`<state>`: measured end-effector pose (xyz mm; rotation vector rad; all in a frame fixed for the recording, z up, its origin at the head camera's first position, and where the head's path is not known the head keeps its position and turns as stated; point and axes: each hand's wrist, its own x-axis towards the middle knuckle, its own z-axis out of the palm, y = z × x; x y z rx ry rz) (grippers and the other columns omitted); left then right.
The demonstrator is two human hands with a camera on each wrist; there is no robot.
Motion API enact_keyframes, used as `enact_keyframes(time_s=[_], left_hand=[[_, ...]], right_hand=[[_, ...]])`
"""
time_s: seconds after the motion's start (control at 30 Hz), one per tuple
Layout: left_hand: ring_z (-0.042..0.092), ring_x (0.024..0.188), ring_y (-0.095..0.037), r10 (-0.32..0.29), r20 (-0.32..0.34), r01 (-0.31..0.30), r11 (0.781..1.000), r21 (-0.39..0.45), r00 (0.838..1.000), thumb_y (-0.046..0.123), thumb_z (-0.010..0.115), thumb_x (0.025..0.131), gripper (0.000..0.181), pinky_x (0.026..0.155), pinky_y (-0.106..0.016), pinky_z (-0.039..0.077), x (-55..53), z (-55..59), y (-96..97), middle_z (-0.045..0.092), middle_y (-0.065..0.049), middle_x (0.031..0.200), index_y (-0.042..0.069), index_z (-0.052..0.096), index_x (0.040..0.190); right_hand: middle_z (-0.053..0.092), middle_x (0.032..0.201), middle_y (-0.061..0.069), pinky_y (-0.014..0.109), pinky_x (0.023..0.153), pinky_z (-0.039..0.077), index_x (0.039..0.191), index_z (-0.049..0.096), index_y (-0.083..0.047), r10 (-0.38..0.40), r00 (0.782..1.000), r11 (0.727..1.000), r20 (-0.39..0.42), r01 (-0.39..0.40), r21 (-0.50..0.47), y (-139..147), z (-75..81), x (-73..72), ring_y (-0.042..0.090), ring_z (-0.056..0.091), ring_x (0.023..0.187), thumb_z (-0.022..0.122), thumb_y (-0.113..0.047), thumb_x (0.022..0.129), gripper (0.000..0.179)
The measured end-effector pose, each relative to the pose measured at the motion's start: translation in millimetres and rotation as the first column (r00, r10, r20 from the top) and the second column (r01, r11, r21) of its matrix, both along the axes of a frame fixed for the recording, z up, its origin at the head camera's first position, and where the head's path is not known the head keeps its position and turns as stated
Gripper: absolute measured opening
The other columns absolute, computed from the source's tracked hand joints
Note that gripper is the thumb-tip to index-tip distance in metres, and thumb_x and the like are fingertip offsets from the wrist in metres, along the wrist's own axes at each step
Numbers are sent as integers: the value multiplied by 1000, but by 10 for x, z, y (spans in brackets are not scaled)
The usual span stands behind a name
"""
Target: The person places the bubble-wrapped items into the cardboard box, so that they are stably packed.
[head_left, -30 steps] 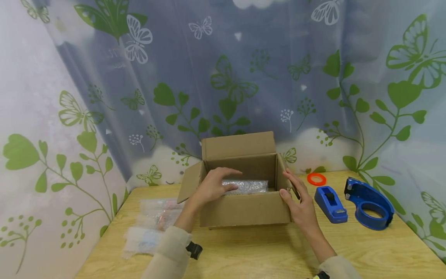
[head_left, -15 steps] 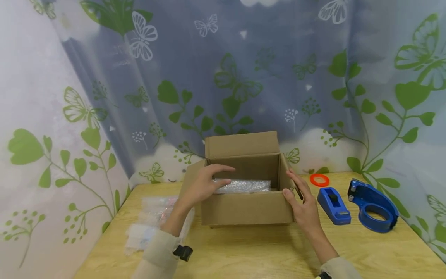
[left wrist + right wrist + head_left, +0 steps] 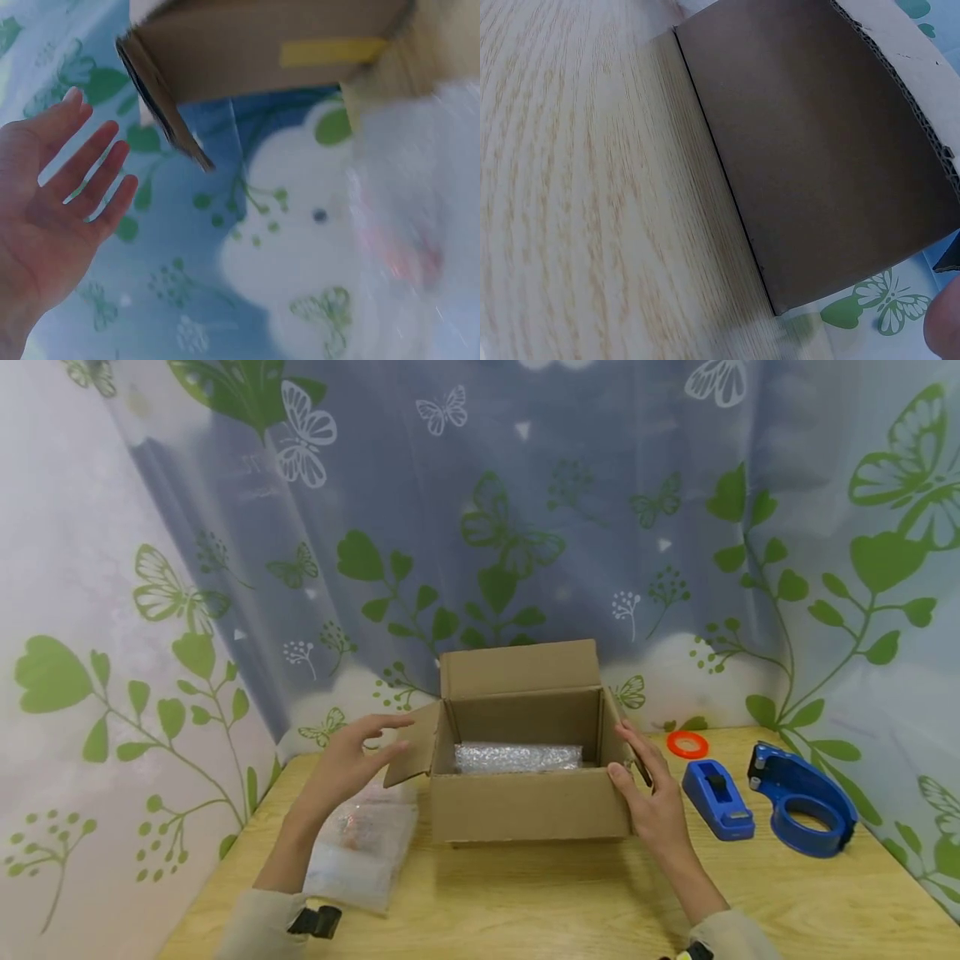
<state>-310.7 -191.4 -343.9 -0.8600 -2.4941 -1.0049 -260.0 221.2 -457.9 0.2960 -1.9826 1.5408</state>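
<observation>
A brown cardboard box (image 3: pixel 532 808) stands in the middle of the table with its top flaps spread. Inside lies a long bundle in bubble wrap (image 3: pixel 519 757). My right hand (image 3: pixel 651 797) grips the box's right side, thumb at the front corner and fingers along the right flap; in the right wrist view just a fingertip (image 3: pixel 943 321) shows at the edge. Beside the left flap (image 3: pixel 415 745), my left hand (image 3: pixel 351 767) hovers with fingers spread and nothing in them. The left wrist view shows that hand (image 3: pixel 56 206) apart from the flap's edge.
Clear plastic packets (image 3: pixel 360 852) lie left of the box, below my left forearm. To the right are a small blue tape dispenser (image 3: pixel 718 802), a larger blue tape cutter (image 3: pixel 810 814) and an orange-red ring (image 3: pixel 687 744). A printed curtain (image 3: pixel 510 568) hangs behind the table.
My left hand has moved left, from over the inside of the box to outside its left flap, which shows fully now. My right hand keeps its grip on the box.
</observation>
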Motion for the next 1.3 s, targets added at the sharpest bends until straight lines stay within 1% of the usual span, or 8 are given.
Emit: enact_keyframes(time_s=[0.17,0.37,0.67,0.8,0.9,1.0,1.1,1.3], left_hand=[[58,130,-34,42,71,-39,998,-39,997,28,71,101,40,106,-61,48,92,-148,-319,66,-4,140,16,68,138],[63,125,-34,39,58,-34,995,-97,998,26,73,99,38,103,-57,52,151,-336,-618,70,-6,133,13,69,135],[66,120,-29,112,120,-86,975,-204,986,30,73,99,35,97,-50,56,345,-497,-962,72,0,130,21,71,133],[67,117,-32,128,159,-90,970,-227,979,30,73,99,35,95,-50,57,410,-593,-1111,72,-1,129,19,72,132],[66,119,-39,141,208,-86,963,-254,968,31,73,98,38,94,-54,57,434,-688,-1231,70,-6,134,18,70,134],[61,124,-49,133,281,-55,961,-270,950,32,74,98,43,95,-63,54,434,-787,-1344,65,-14,141,19,68,138],[55,129,-54,119,337,-26,963,-269,934,33,76,96,46,95,-67,52,425,-886,-1438,62,-18,144,21,67,139],[54,130,-51,72,320,15,966,-260,945,32,81,91,49,95,-63,53,417,-1047,-1554,66,-14,140,17,69,137]], right_hand=[[41,163,-9,12,114,30,155,52,-25,-21,999,1000,24,21,-3,35,-18,-4,3,36,148,63,-13,105,52],[41,163,-9,12,114,31,154,52,-24,-11,1000,1000,12,11,-3,33,-54,-29,2,36,148,63,-11,104,53],[42,163,-8,11,115,30,154,53,-23,0,1000,1000,-9,0,-7,0,-77,-37,2,37,148,64,-10,104,53],[42,163,-8,12,115,30,154,53,-23,-5,1000,1000,-7,5,-4,-1,-68,-33,3,36,148,64,-10,104,53],[42,163,-9,13,115,31,154,53,-24,-1,1000,1000,-10,1,-8,-1,-49,-32,4,36,148,64,-10,104,53],[42,163,-7,13,115,31,154,53,-22,1,1000,1000,-21,-1,-12,4,-34,-34,4,37,148,63,-9,104,53],[42,163,-6,13,114,31,154,53,-21,0,1000,1000,-28,0,-15,14,-33,-42,4,37,148,63,-8,104,53],[41,164,-7,13,115,31,155,52,-21,9,1000,1000,-15,-9,-18,17,-54,-48,4,36,149,63,-9,104,53]])
